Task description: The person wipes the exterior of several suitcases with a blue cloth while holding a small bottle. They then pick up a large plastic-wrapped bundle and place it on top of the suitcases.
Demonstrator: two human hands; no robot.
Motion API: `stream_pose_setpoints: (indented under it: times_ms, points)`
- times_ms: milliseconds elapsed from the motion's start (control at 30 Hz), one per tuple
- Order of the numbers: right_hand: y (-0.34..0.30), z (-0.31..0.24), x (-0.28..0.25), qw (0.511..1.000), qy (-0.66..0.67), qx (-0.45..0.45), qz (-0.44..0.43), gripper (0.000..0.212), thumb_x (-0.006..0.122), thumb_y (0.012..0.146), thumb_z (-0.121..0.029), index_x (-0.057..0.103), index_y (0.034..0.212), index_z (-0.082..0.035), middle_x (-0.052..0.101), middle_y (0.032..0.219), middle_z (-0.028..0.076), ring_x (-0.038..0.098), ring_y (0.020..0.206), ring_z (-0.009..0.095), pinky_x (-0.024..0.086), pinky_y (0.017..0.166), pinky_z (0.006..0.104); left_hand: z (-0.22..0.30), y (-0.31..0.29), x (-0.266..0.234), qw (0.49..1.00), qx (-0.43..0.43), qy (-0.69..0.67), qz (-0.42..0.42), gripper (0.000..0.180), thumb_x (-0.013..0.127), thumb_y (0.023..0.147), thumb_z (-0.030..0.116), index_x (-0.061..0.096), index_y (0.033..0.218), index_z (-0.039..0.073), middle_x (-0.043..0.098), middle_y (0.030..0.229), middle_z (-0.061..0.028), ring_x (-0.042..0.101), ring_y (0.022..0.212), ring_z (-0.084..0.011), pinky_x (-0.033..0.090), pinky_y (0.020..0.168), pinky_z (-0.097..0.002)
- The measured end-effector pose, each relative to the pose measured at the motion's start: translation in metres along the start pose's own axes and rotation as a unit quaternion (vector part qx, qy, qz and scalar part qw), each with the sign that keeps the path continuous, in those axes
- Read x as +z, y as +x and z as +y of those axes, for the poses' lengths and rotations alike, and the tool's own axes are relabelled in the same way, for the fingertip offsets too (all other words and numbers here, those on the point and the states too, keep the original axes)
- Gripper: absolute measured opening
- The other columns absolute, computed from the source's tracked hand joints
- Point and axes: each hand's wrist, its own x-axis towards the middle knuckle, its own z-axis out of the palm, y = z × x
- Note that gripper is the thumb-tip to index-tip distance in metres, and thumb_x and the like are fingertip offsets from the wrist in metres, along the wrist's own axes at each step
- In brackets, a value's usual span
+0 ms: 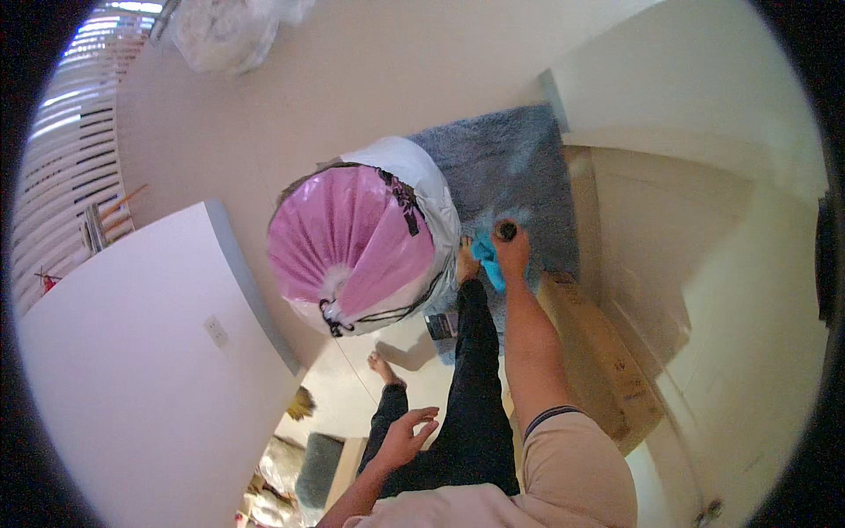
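A person stands barefoot at the edge of a grey-blue shag rug, seen from above, with the right arm stretched straight down. The right hand is wrapped around a dark, round-topped object, fingers closed on it, and a bright blue cloth hangs just beside and below the same hand, touching it; whether the fingers also pinch the cloth cannot be told. The left hand is held up near the waist, holding nothing, palm turned inward and its fingers loosely spread.

Just to the person's left, a bulky laundry bag of pink and white fabric, drawn shut with a dark cord, rests partly on the rug and partly on the pale floor. One bare foot is planted on the rug beside the bag; the other foot sits farther back on the floor. A long brown cardboard box lies along the person's right side, near a cream wall. A white panel fills the lower left, and a clear plastic bag lies at the far side of the room.
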Motion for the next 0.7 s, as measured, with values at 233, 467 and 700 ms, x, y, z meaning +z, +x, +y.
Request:
stream_pose_setpoints:
  times_ms: [233, 467, 700]
  points:
    - [0.142, 0.027, 0.095, 0.995, -0.069, -0.068, -0.016, 0.056, 0.081, 0.071, -0.022, 0.06, 0.124, -0.021, 0.058, 0.106, 0.015, 0.058, 0.104, 0.039, 0.05, 0.084, 0.0481, 0.023, 0.063, 0.017, 0.98, -0.172, -0.098, 0.024, 0.037, 0.06, 0.097, 0.023, 0.058, 0.127, 0.001, 0.066, 0.119, -0.0141, 0.063, 0.112, -0.0222, 0.048, 0.097, -0.0337]
    - [0.217, 0.016, 0.135, 0.988, -0.074, -0.118, -0.064, 0.058, 0.079, 0.074, -0.02, 0.058, 0.128, -0.025, 0.06, 0.108, 0.013, 0.059, 0.104, 0.037, 0.049, 0.086, 0.0461, 0.002, 0.088, 0.019, 0.946, -0.258, -0.178, 0.084, 0.035, 0.059, 0.097, 0.02, 0.059, 0.126, 0.0, 0.068, 0.115, -0.0137, 0.064, 0.11, -0.0199, 0.048, 0.096, -0.0327]
    - [0.235, 0.01, 0.136, 0.991, -0.012, -0.095, -0.095, 0.056, 0.075, 0.073, -0.008, 0.062, 0.127, -0.016, 0.068, 0.111, 0.015, 0.065, 0.103, 0.033, 0.051, 0.089, 0.0404, 0.015, 0.101, 0.021, 0.947, -0.243, -0.194, 0.084, 0.036, 0.057, 0.098, 0.023, 0.058, 0.125, -0.002, 0.069, 0.112, -0.0129, 0.064, 0.108, -0.0192, 0.048, 0.095, -0.0319]
